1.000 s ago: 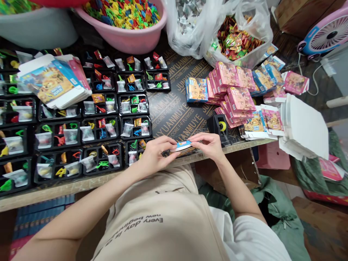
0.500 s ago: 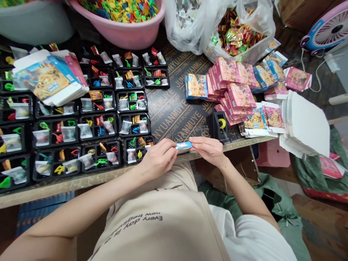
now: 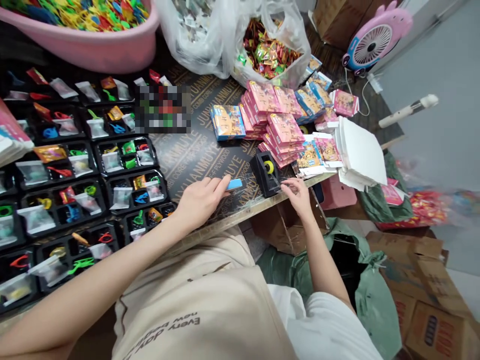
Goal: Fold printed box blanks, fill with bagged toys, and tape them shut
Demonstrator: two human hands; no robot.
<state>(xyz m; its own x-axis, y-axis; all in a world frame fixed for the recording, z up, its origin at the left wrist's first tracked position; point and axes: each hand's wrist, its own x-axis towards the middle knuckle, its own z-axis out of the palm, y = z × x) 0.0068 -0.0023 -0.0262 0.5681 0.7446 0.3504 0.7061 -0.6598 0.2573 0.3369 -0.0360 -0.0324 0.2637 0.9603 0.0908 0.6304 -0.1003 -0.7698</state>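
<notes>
Through the head camera I see the left hand [image 3: 201,201] gripping a blue box [image 3: 235,184] over the table [image 3: 187,162], near the black tape dispenser [image 3: 259,167]. The right hand [image 3: 299,196], fingertips together, pinches tape [image 3: 278,180] beside it.

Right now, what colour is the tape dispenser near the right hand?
The tape dispenser is black, seen best in the head view.

Tape dispenser [image 3: 259,176] black, hub [image 3: 269,167] yellow; box edge [image 3: 235,184] blue; tabletop [image 3: 197,157] dark, gold-lettered.
</notes>
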